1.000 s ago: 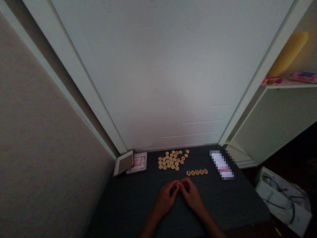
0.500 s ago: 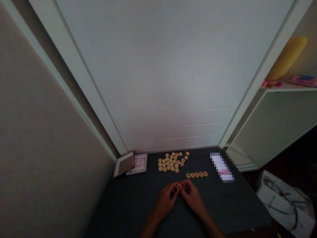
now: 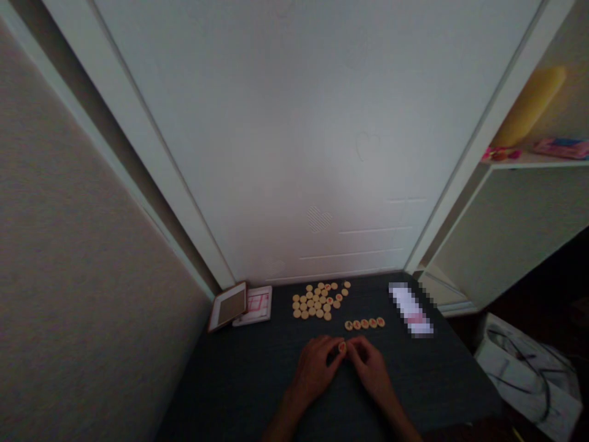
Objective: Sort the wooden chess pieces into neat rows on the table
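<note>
A round wooden xiangqi piece [image 3: 342, 347] with a red mark is pinched between the thumb and fingers of my left hand [image 3: 317, 367], low over the dark table. My right hand [image 3: 372, 367] is closed too, its thumb and forefinger meeting at the piece's right edge. Just beyond my right hand lies a short, straight row of xiangqi pieces [image 3: 365, 324], their marked faces up. Farther back is a loose cluster of xiangqi pieces [image 3: 317, 304]; most show plain faces and a few show red marks.
At the table's back left, a brown-edged frame-like lid [image 3: 229, 307] overlaps a white box with red lines [image 3: 258, 305]. A blurred-out pale object [image 3: 411, 310] lies at the right. A white panel [image 3: 285, 153] rises behind the dark table [image 3: 239, 374]. A white box with cables [image 3: 529, 368] stands right of it.
Both hands have moved slightly right with the piece. The piece now shows its red-marked face more clearly, and my right fingertips sit more to its side.
</note>
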A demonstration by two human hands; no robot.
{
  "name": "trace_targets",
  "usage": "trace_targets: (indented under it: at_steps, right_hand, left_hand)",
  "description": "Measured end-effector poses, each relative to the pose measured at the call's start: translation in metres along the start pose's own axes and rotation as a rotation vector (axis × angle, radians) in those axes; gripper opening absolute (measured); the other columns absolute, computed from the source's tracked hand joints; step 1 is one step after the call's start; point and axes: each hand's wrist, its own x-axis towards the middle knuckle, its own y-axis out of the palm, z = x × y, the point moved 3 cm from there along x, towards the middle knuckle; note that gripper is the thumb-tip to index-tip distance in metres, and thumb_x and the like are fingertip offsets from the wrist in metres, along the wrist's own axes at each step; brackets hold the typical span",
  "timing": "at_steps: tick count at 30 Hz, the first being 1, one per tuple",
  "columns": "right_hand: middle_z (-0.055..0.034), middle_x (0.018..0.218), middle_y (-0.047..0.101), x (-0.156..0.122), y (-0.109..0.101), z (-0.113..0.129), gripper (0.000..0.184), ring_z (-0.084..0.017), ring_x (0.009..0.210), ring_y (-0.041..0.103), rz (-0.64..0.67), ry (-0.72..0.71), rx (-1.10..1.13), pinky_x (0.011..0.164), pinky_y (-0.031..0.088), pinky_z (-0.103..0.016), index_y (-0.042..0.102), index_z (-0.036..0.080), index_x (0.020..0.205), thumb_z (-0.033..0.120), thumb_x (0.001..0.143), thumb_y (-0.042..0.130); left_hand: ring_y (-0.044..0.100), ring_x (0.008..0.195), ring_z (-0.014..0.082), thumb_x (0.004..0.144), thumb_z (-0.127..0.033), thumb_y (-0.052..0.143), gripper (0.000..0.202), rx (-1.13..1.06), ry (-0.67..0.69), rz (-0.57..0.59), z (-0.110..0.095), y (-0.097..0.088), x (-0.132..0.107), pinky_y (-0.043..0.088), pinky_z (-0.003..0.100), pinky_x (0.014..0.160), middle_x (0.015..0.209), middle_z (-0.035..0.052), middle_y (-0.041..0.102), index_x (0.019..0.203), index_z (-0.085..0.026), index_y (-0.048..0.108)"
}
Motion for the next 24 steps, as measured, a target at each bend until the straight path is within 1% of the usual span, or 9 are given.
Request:
trace_targets:
  at_steps: [2, 4, 7, 10, 12, 14, 17, 24]
  right_hand:
    - [-0.0056, 0.081, 0.074, 0.0, -0.01, -0.002, 0.041, -0.024, 0.076, 0.07, -0.056, -0.014, -0.055, 0.072, 0.056, -0.033, 0.071, 0.021, 0.09, 0.06, 0.091, 0.055]
    - [-0.0068, 0.085, 0.075, 0.0, -0.021, -0.006, 0.039, -0.024, 0.077, 0.07, -0.126, -0.045, -0.138, 0.073, 0.056, -0.034, 0.071, 0.022, 0.094, 0.057, 0.092, 0.054]
    - [-0.0098, 0.099, 0.074, 0.002, -0.032, -0.011, 0.032, -0.027, 0.091, 0.069, -0.189, -0.18, -0.306, 0.083, 0.055, -0.04, 0.071, 0.023, 0.105, 0.047, 0.096, 0.052]
    - [-0.0096, 0.115, 0.07, 0.005, -0.031, -0.014, 0.029, -0.028, 0.109, 0.063, -0.163, -0.364, -0.494, 0.098, 0.049, -0.046, 0.069, 0.027, 0.118, 0.036, 0.097, 0.05]
    - [-0.0079, 0.124, 0.067, 0.008, -0.027, -0.015, 0.033, -0.028, 0.119, 0.059, -0.131, -0.429, -0.613, 0.103, 0.045, -0.049, 0.065, 0.03, 0.126, 0.031, 0.097, 0.049]
    - [-0.0062, 0.129, 0.065, 0.011, -0.022, -0.017, 0.037, -0.029, 0.125, 0.055, -0.112, -0.441, -0.714, 0.104, 0.043, -0.05, 0.061, 0.033, 0.131, 0.027, 0.097, 0.049]
    - [-0.0052, 0.132, 0.064, 0.012, -0.019, -0.018, 0.041, -0.031, 0.128, 0.052, -0.112, -0.422, -0.81, 0.104, 0.041, -0.051, 0.058, 0.035, 0.135, 0.026, 0.096, 0.05]
    - [-0.0053, 0.132, 0.065, 0.012, -0.017, -0.019, 0.043, -0.032, 0.128, 0.052, -0.106, -0.429, -0.857, 0.104, 0.037, -0.051, 0.057, 0.035, 0.137, 0.028, 0.095, 0.052]
  left_hand:
    - [0.065, 0.103, 0.0234, 0.1, -0.036, 0.051, 0.026, 0.029, 0.003, -0.026, 0.001, 0.0, 0.009, 0.052, 0.037, 0.092, 0.112, 0.0038, 0.072, 0.119, -0.03, 0.068]
    - [0.064, 0.105, 0.0233, 0.1, -0.035, 0.05, 0.027, 0.056, 0.006, -0.058, 0.004, 0.001, 0.018, 0.051, 0.037, 0.093, 0.111, 0.0047, 0.07, 0.119, -0.029, 0.068]
    - [0.063, 0.105, 0.0239, 0.1, -0.034, 0.051, 0.026, 0.092, 0.021, -0.095, 0.011, 0.005, 0.029, 0.051, 0.038, 0.092, 0.11, 0.0058, 0.069, 0.116, -0.028, 0.07]
    - [0.063, 0.106, 0.0249, 0.099, -0.032, 0.052, 0.025, 0.121, 0.025, -0.119, 0.017, 0.013, 0.034, 0.051, 0.038, 0.091, 0.11, 0.0066, 0.068, 0.117, -0.027, 0.069]
    - [0.062, 0.106, 0.0254, 0.099, -0.031, 0.052, 0.025, 0.136, 0.02, -0.131, 0.021, 0.019, 0.035, 0.051, 0.039, 0.091, 0.109, 0.0071, 0.067, 0.118, -0.027, 0.068]
    - [0.063, 0.106, 0.0258, 0.098, -0.03, 0.053, 0.026, 0.142, 0.012, -0.152, 0.023, 0.024, 0.034, 0.052, 0.039, 0.091, 0.11, 0.0075, 0.066, 0.119, -0.026, 0.068]
    - [0.064, 0.104, 0.0265, 0.095, -0.028, 0.056, 0.026, 0.153, -0.012, -0.187, 0.025, 0.029, 0.034, 0.052, 0.04, 0.09, 0.111, 0.0079, 0.066, 0.118, -0.026, 0.068]
    - [0.063, 0.108, 0.0278, 0.096, -0.028, 0.055, 0.029, 0.213, -0.047, -0.196, 0.026, 0.035, 0.036, 0.051, 0.042, 0.091, 0.115, 0.0085, 0.065, 0.121, -0.026, 0.066]
